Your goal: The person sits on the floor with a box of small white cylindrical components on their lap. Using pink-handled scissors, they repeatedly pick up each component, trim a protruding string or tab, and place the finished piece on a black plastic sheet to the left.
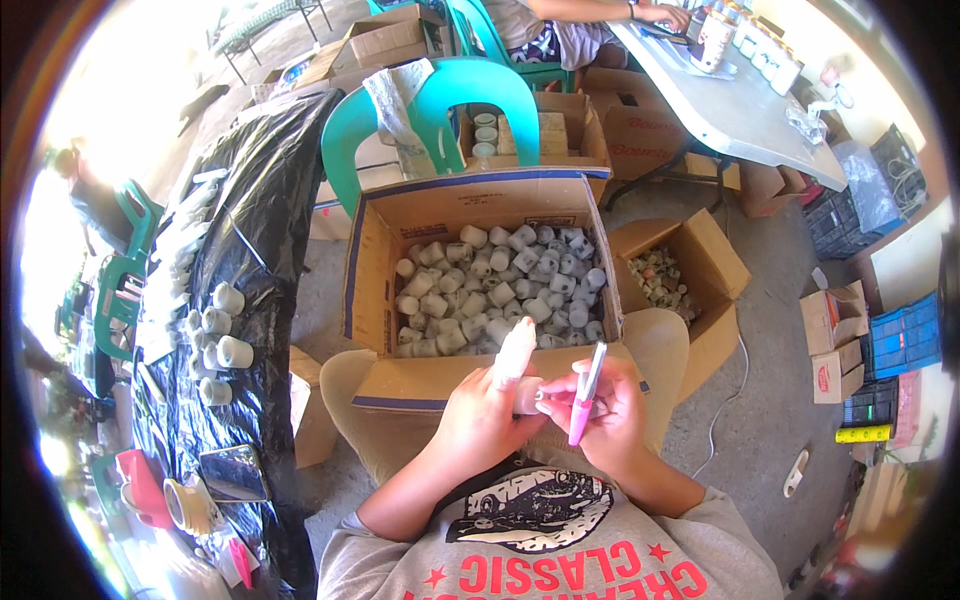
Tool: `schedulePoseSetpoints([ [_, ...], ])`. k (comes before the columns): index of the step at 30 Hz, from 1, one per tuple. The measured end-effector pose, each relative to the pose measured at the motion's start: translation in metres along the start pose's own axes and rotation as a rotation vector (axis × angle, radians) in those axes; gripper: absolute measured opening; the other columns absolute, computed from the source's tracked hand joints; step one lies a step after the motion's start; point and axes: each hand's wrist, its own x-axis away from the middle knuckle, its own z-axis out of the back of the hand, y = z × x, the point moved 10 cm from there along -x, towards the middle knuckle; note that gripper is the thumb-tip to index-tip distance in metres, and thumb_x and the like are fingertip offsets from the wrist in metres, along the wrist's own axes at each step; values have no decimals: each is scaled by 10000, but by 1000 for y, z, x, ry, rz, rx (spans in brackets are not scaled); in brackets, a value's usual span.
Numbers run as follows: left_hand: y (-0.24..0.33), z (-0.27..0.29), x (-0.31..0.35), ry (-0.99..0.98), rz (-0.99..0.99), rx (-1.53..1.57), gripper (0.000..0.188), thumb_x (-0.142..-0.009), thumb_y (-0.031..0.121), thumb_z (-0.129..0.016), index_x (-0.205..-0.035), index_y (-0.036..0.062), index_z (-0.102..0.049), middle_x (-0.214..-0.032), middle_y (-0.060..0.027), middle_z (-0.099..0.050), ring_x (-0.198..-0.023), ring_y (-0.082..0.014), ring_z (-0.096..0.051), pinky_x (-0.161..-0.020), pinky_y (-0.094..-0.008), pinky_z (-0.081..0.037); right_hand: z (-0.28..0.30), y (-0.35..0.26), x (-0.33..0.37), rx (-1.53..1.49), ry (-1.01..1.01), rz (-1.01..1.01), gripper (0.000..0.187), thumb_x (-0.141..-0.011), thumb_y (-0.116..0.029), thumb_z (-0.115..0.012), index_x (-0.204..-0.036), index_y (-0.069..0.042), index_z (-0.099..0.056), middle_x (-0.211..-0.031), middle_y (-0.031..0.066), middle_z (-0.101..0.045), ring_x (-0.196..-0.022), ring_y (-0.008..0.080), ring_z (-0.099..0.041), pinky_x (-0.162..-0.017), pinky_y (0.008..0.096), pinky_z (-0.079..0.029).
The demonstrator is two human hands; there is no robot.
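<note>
Piece: small, pale, roughly cylindrical, held between both hands, near side of carton with pile of pale cylinders. Likely light, fairly stiff; edge possibly brittle, smooth side may slip. Best hold: round side wall, end left free. Left hand: fingers closed on piece, one digit pale-wrapped, pointing forward. Right hand: fingers pinching pink-handled tool, tilted, fingertips by piece's end. Forearms angled inward, elbows bent.
</note>
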Motion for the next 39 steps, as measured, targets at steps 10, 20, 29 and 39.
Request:
schedulePoseSetpoints([
  [10,-5,-8,0,-56,33,-25,597,-649,118,-765,-1173,52,-485,-940,-146,-613,-814,-356,-612,-721,-429,-496,4,9,3,22,-30,-34,468,-719,53,-759,-1086,-45,-485,-980,80,-629,-875,135,-646,-750,266,-522],
  [20,-3,-3,0,13,-23,-84,345,-622,119,-741,-916,76,-566,-808,-107,-569,-716,-304,-588,-638,-415,-463,-4,26,-3,-51,-135,-161,456,-724,80,-731,-1079,-63,-483,-982,50,-603,-889,123,-624,-772,252,-500],
  [29,1,-5,0,-22,-69,-23,590,-682,141,-709,-1224,73,-485,-815,-111,-574,-691,-292,-584,-661,-380,-472,-4,47,-10,-135,-147,-316,588,-667,68,-793,-1130,-82,-463,-928,29,-589,-804,104,-597,-707,243,-489],
  [39,-64,-32,9,-37,328,927,728,-861,260,-410,-1491,30,-128,-900,-121,-586,-840,-180,-536,-844,-280,-392,5,60,2,-281,-120,-559,435,-873,-94,-657,-1244,-51,-433,-890,53,-600,-800,124,-610,-637,253,-508],
])
